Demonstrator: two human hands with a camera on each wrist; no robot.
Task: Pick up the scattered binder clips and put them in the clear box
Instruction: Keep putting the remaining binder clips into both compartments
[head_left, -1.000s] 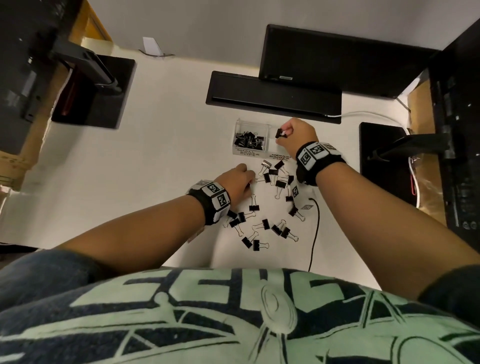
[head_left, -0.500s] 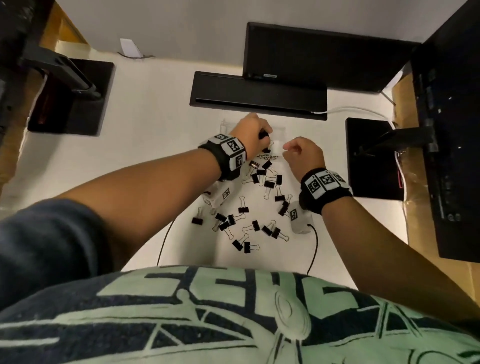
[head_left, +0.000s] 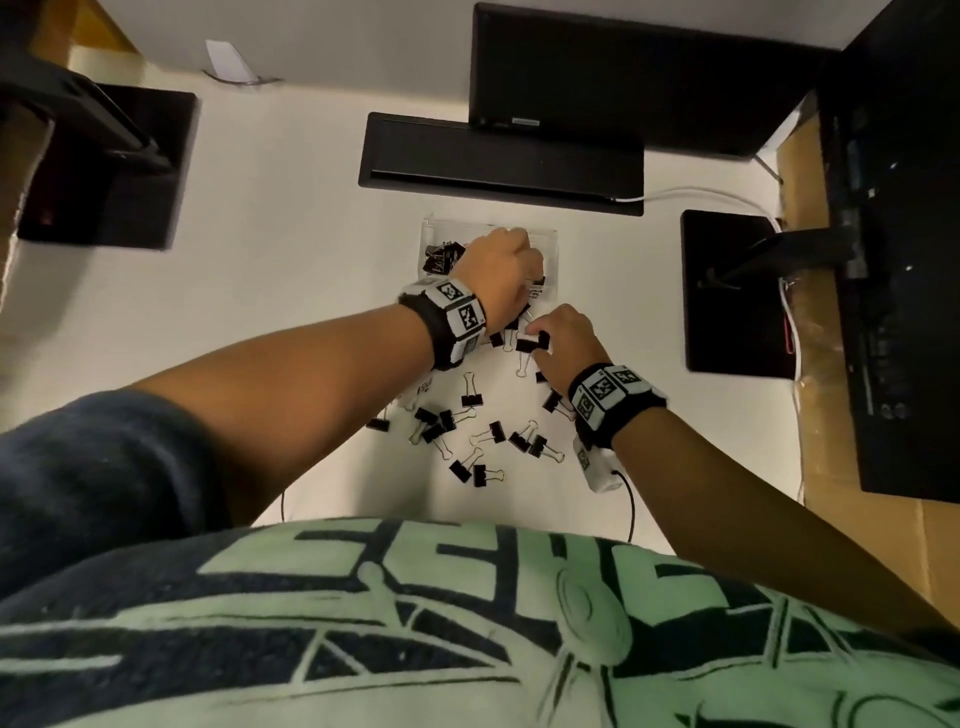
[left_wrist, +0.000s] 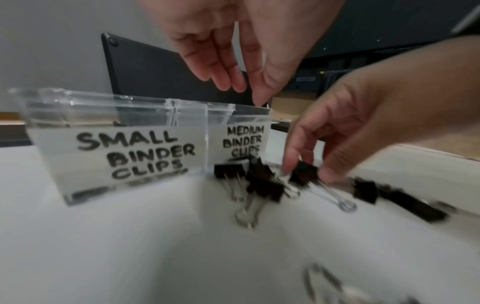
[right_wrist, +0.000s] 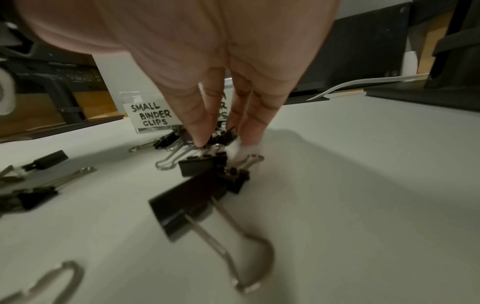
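Note:
The clear box (head_left: 429, 228) stands at the far side of the white table, with compartments labelled SMALL and MEDIUM BINDER CLIPS (left_wrist: 135, 115). Black clips (head_left: 441, 255) lie in its left compartment. My left hand (head_left: 503, 260) hovers over the right compartment; in the left wrist view its fingers (left_wrist: 221, 67) hang relaxed and hold nothing. Just in front of the box, my right hand (head_left: 540, 339) pinches a black binder clip (right_wrist: 224, 136) between thumb and fingers, low over the table. Several more clips (head_left: 497, 432) lie scattered towards me.
A flat black bar (head_left: 498, 156) and a monitor (head_left: 623, 67) stand behind the box. Black stand bases sit at the left (head_left: 104, 171) and right (head_left: 732, 291). A white cable (head_left: 701, 195) runs at the back right and a black cable (head_left: 629, 499) near my body.
My left hand rose from the scattered clips to the box carrying a clip and now holds nothing. My right hand came back from the box and pinched a clip.

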